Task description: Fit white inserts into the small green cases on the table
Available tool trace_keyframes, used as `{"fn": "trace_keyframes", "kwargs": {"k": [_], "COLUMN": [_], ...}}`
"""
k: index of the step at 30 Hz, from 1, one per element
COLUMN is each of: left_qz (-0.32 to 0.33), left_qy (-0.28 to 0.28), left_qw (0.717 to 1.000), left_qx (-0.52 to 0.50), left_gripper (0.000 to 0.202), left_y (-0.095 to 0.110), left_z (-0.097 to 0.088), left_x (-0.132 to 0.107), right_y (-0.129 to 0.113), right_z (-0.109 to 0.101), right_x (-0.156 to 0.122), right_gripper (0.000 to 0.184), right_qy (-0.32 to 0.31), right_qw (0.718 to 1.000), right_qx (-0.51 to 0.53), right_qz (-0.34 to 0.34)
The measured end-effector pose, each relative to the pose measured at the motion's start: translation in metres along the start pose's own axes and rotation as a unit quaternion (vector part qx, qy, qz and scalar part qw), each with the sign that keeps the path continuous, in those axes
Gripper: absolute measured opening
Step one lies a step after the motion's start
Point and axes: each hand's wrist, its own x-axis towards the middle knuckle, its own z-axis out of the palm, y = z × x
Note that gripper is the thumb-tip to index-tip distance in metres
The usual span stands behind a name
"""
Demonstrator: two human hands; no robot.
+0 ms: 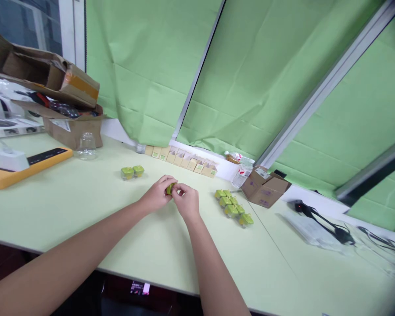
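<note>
Left hand curled round a small green piece, right hand pinching its near side; piece sits between the green-lidded pair and the larger cluster. Best to steady with the left, work the right fingertips lightly, evenly.
</note>
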Motion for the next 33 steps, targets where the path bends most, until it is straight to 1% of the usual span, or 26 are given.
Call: {"fn": "trace_keyframes", "kwargs": {"k": [6,10,15,22,25,28,31,33], "left_qz": [-0.013,-0.018,-0.015,-0.023,-0.024,-0.026,-0.043,-0.057], "left_qy": [-0.005,0.0,0.011,0.0,0.004,0.004,0.005,0.005], "left_qw": [1.0,1.0,1.0,0.999,0.999,0.999,0.998,0.997], "left_qx": [0.001,0.008,0.02,0.039,0.046,0.043,0.042,0.043], "left_gripper": [0.05,0.051,0.051,0.052,0.052,0.052,0.052,0.052], "left_y": [-0.005,-0.003,0.0,-0.007,-0.009,-0.011,-0.011,-0.011], "left_z": [0.005,0.007,0.008,0.011,0.012,0.011,0.008,0.007], "left_x": [-0.002,-0.003,-0.003,-0.005,-0.005,-0.004,-0.003,-0.003], "right_y": [0.0,0.0,0.001,0.005,0.005,0.005,0.005,0.006], "right_z": [0.002,0.003,0.006,0.008,0.007,0.004,0.002,0.002], "right_x": [-0.001,-0.003,-0.003,-0.002,-0.002,-0.001,0.0,0.001], "right_gripper": [0.016,0.015,0.015,0.017,0.018,0.022,0.025,0.026], "right_qy": [-0.002,-0.009,0.01,-0.023,-0.031,-0.049,-0.063,-0.064], "right_qw": [0.999,0.999,0.999,0.999,0.999,0.999,0.998,0.998], "right_qx": [-0.038,-0.036,-0.031,0.007,0.003,0.0,0.006,0.015], "right_qz": [0.01,0.02,0.017,0.042,0.029,-0.002,-0.022,-0.019]}}
